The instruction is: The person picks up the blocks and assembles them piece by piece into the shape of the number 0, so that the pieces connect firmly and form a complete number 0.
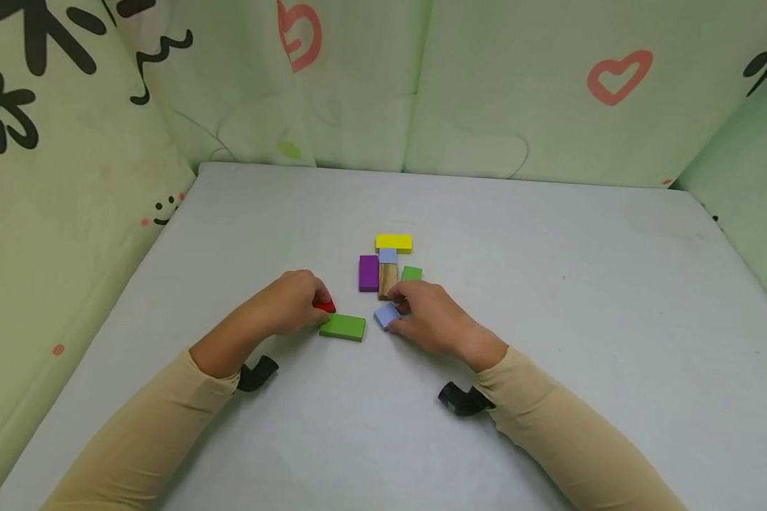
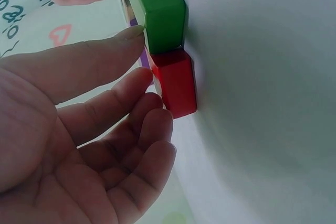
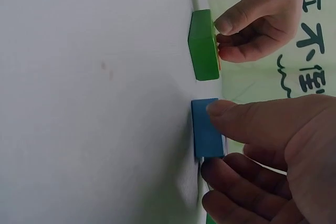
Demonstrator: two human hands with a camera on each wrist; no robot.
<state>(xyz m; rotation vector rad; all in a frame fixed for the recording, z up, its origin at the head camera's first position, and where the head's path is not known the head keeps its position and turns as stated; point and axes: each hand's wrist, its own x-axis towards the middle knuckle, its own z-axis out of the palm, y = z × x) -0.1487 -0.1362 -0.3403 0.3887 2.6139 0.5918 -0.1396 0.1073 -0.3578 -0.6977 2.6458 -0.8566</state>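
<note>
In the head view my left hand (image 1: 294, 304) is at a red block (image 1: 326, 306), which shows between index finger and thumb. The thumb rests at the corner of a green rectangular block (image 1: 343, 328) right beside it. The left wrist view shows the red block (image 2: 177, 85) standing against the green block (image 2: 163, 11), with fingertips along its edge. My right hand (image 1: 431, 319) pinches a small light-blue block (image 1: 386, 316), turned at an angle on the table. The right wrist view has the thumb on one end of the blue block (image 3: 207, 128) and fingers at the other.
Beyond the hands a wooden block (image 1: 388, 278) lies between a purple block (image 1: 368, 273) and a smaller green block (image 1: 412, 272). Another light-blue block (image 1: 388, 255) and a yellow block (image 1: 393, 243) stand behind it. Printed curtains surround the white table (image 1: 581, 305).
</note>
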